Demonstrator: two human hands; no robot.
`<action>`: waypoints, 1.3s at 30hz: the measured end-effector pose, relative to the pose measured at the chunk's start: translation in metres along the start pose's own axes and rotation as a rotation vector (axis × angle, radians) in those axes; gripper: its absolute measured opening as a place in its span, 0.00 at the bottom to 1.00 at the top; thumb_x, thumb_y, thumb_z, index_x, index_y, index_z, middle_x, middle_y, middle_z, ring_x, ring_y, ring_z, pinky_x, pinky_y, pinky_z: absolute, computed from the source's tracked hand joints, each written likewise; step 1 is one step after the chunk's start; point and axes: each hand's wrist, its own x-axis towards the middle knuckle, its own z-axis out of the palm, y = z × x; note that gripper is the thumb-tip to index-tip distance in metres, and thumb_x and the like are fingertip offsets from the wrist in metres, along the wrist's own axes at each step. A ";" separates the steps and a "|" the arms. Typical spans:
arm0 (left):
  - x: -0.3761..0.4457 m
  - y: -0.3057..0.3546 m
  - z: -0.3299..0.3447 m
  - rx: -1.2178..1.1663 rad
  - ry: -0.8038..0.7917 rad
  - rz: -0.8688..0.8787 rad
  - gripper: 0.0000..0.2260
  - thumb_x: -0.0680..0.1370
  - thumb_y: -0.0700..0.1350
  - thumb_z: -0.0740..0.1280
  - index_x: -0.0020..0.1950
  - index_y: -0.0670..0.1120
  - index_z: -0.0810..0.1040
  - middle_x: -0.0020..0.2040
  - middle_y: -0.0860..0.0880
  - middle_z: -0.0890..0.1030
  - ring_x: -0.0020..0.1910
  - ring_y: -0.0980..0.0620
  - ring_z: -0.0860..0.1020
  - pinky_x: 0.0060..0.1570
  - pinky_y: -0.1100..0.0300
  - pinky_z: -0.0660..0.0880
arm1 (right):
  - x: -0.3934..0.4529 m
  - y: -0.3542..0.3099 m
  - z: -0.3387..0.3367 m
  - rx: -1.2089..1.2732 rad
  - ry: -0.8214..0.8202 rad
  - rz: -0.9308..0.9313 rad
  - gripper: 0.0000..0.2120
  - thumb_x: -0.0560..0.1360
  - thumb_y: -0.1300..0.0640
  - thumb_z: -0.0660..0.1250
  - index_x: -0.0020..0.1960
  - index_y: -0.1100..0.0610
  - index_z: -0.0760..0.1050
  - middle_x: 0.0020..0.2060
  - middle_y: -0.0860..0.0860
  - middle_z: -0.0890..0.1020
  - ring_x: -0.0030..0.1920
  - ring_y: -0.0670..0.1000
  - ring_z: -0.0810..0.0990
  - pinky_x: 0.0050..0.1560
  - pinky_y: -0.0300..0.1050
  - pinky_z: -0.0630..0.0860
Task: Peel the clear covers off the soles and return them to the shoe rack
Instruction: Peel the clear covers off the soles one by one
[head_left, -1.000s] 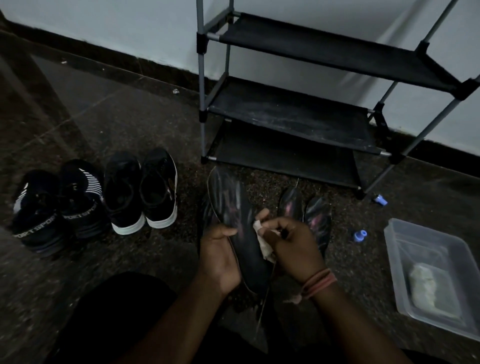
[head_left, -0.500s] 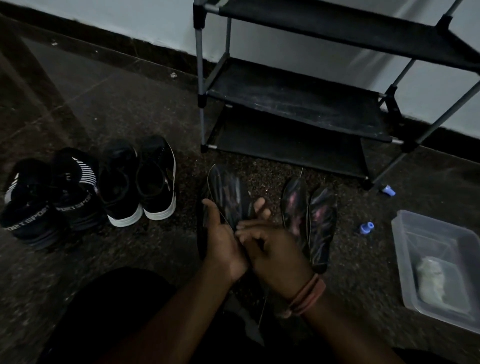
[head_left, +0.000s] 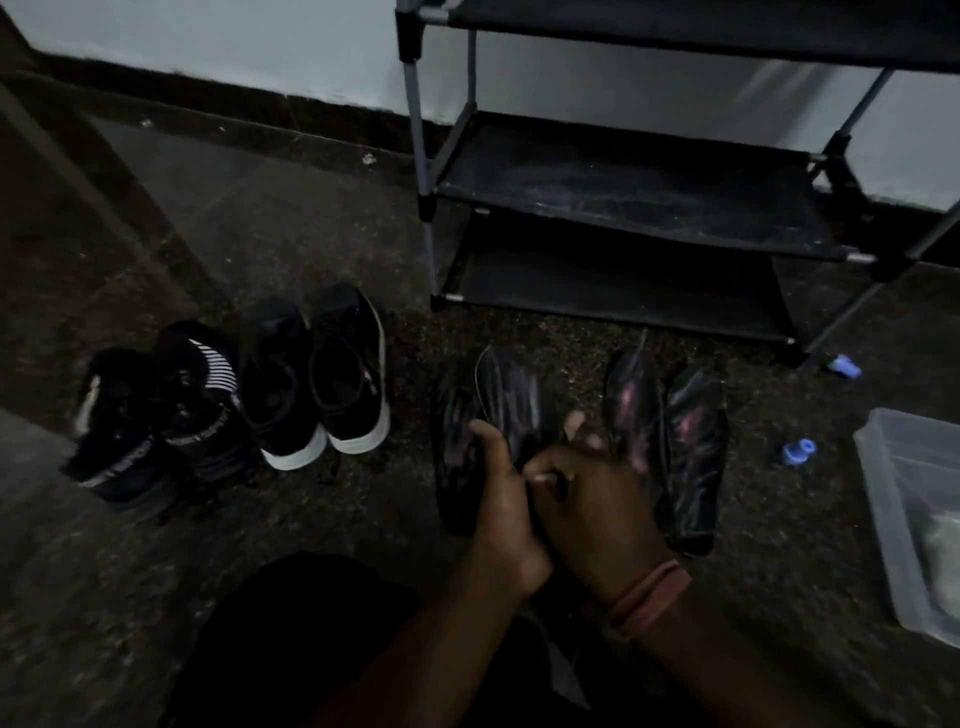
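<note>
Item in work: sole (head_left: 511, 397), dark and glossy, gripped along its side edge by left hand (head_left: 501, 499); right hand (head_left: 587, 499) closed against it, fingers curled as if pinching at the clear cover, though film itself too dim to make out.

Progress, judged: early. Second sole (head_left: 452, 457) flat just left of left hand; two more soles (head_left: 670, 447) side by side just right of right hand, sheen suggesting covers still on. Shoe rack (head_left: 623, 192) beyond both hands, shelves bearing nothing; no sole returned yet.

Surface: dark speckled floor (head_left: 311, 519), dimly lit. Four shoes (head_left: 260, 395) in a row well left of left hand. Clear tub (head_left: 883, 499) far right of right hand, two small blue caps (head_left: 800, 451) between. Pale wall (head_left: 208, 47) with dark skirting behind.
</note>
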 end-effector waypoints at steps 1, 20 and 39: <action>0.003 0.001 -0.002 -0.023 0.008 0.002 0.48 0.68 0.81 0.56 0.72 0.45 0.77 0.71 0.42 0.78 0.71 0.43 0.75 0.72 0.44 0.69 | -0.002 -0.003 0.000 0.053 -0.043 0.019 0.07 0.73 0.61 0.68 0.45 0.51 0.82 0.43 0.49 0.85 0.45 0.49 0.83 0.50 0.45 0.78; 0.009 -0.001 -0.009 0.010 -0.043 0.025 0.31 0.82 0.66 0.55 0.67 0.42 0.82 0.69 0.41 0.79 0.67 0.46 0.79 0.68 0.49 0.73 | 0.006 -0.005 -0.004 0.035 0.095 0.004 0.04 0.72 0.63 0.65 0.41 0.57 0.78 0.39 0.55 0.81 0.41 0.54 0.80 0.43 0.50 0.75; 0.009 -0.001 -0.002 0.004 -0.039 0.005 0.30 0.84 0.63 0.53 0.72 0.43 0.77 0.67 0.40 0.80 0.65 0.43 0.80 0.68 0.45 0.70 | 0.023 0.031 -0.012 0.020 0.254 0.038 0.08 0.72 0.67 0.66 0.40 0.56 0.79 0.37 0.53 0.83 0.38 0.51 0.81 0.42 0.47 0.76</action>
